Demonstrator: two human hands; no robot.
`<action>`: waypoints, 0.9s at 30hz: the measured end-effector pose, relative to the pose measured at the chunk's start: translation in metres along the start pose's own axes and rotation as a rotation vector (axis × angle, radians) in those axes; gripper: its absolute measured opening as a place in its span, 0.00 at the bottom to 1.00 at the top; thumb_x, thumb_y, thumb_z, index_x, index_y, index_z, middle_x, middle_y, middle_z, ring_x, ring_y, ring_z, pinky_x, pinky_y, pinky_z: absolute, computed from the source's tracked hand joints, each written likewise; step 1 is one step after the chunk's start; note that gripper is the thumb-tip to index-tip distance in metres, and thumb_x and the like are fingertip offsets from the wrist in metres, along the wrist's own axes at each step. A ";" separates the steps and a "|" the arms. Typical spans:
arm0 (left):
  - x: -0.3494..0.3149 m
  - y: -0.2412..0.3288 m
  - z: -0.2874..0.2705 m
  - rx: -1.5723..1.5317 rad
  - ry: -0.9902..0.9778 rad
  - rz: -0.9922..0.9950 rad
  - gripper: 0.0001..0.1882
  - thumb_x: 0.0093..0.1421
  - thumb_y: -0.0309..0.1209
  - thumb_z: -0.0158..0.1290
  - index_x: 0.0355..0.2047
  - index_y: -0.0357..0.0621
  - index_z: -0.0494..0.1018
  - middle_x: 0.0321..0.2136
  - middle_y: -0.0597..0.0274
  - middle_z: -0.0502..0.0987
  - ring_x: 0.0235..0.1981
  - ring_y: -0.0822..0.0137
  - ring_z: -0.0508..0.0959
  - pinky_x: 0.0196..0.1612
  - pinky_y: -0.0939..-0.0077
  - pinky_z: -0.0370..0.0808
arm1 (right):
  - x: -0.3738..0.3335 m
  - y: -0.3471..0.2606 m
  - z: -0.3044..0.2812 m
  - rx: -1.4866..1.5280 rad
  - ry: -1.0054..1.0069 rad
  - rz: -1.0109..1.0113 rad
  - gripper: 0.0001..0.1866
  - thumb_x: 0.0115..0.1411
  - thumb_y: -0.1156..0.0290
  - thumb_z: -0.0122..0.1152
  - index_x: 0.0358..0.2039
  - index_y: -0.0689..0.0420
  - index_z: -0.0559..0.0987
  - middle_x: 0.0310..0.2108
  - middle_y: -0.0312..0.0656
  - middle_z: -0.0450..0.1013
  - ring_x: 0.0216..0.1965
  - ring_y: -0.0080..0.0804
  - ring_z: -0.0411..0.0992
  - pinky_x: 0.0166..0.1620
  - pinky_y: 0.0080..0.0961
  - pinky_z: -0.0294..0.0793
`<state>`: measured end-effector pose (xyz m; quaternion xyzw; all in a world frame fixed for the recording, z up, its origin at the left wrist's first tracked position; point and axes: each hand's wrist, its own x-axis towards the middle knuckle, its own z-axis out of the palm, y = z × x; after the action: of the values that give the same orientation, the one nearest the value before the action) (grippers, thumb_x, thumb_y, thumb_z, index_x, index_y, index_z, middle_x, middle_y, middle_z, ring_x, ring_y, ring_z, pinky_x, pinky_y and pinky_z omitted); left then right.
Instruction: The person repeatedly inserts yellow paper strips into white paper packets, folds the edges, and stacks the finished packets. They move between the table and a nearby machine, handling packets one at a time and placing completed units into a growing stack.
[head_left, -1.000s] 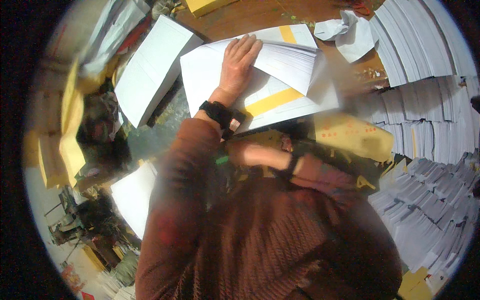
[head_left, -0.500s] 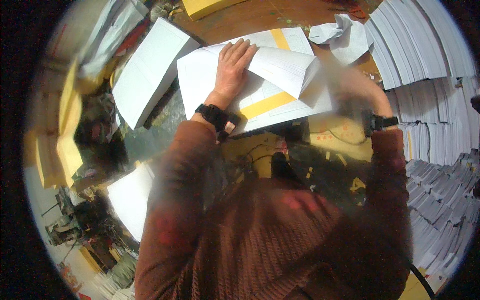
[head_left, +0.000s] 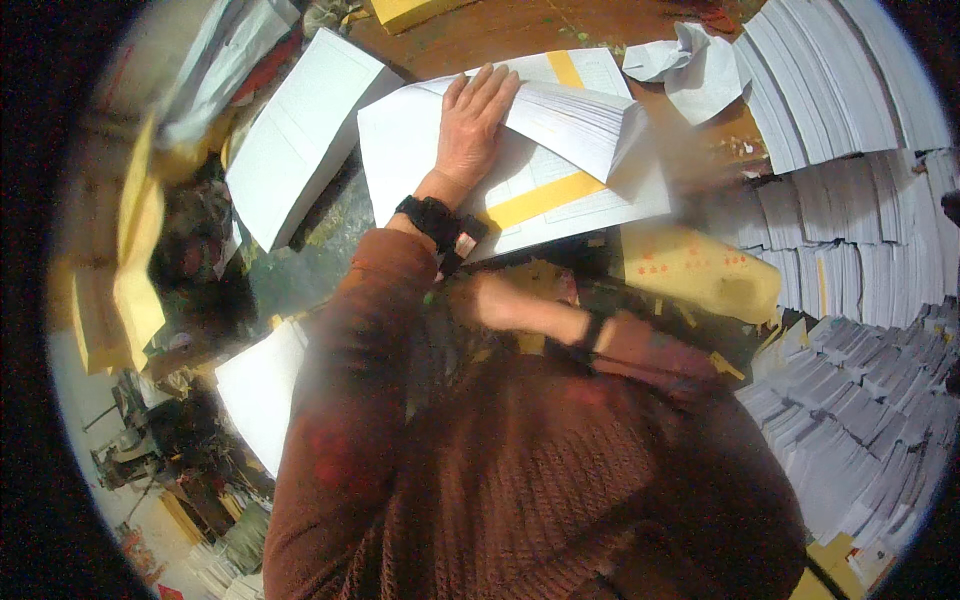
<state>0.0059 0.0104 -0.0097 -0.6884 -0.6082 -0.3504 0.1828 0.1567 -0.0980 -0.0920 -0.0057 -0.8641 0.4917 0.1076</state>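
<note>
My left hand [head_left: 474, 125] presses with outstretched fingers on a stack of white printed sheets [head_left: 400, 140]. Its upper sheets are folded over in a curled flap [head_left: 572, 125], whose layered edges fan out at the right. Yellow paper strips [head_left: 545, 200] lie across the sheets below the flap. My right hand [head_left: 488, 300] is in front of my body, below the stack's near edge and close to my left wrist. Motion smears it, so its fingers and anything in them cannot be made out. Both wrists wear black bands.
Another thick white paper stack [head_left: 300, 140] stands at the left. Tall piles of bound paper [head_left: 830, 90] line the right side, with many smaller bundles [head_left: 850, 420] nearer me. Crumpled white paper [head_left: 700, 75] lies at the back; a yellow sheet [head_left: 690, 265] sits right of centre.
My right hand has swung from the stack's right side to the left and toward my body. My left hand stays on the folded sheets. More of the yellow sheet now shows.
</note>
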 end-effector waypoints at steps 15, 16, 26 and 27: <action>0.002 0.002 0.000 0.008 -0.013 -0.021 0.20 0.55 0.22 0.48 0.50 0.44 0.66 0.50 0.53 0.69 0.55 0.55 0.66 0.57 0.54 0.58 | -0.122 0.037 -0.322 -0.406 0.186 0.568 0.16 0.59 0.59 0.50 0.18 0.54 0.73 0.12 0.26 0.60 0.14 0.16 0.57 0.16 0.17 0.54; 0.002 0.002 0.000 0.005 -0.014 -0.018 0.21 0.55 0.22 0.47 0.50 0.43 0.66 0.50 0.53 0.69 0.55 0.55 0.66 0.58 0.54 0.58 | -0.128 0.039 -0.322 -0.311 0.093 0.705 0.17 0.59 0.58 0.50 0.18 0.53 0.73 0.12 0.27 0.59 0.14 0.16 0.57 0.16 0.18 0.55; -0.003 -0.003 0.009 0.030 -0.062 -0.047 0.26 0.53 0.22 0.47 0.55 0.44 0.61 0.55 0.52 0.63 0.58 0.55 0.61 0.60 0.53 0.53 | -0.106 -0.001 -0.126 0.364 0.067 0.679 0.14 0.56 0.65 0.51 0.18 0.60 0.73 0.15 0.32 0.65 0.18 0.21 0.61 0.24 0.27 0.65; -0.003 -0.003 0.009 0.020 -0.066 -0.053 0.26 0.53 0.23 0.47 0.55 0.44 0.61 0.56 0.52 0.63 0.59 0.55 0.61 0.60 0.53 0.53 | -0.079 -0.006 -0.099 0.349 0.039 0.647 0.13 0.55 0.67 0.51 0.19 0.62 0.74 0.14 0.39 0.67 0.19 0.30 0.66 0.27 0.32 0.68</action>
<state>0.0052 0.0151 -0.0181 -0.6812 -0.6355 -0.3263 0.1601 0.2536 -0.0259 -0.0527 -0.2695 -0.7186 0.6400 -0.0375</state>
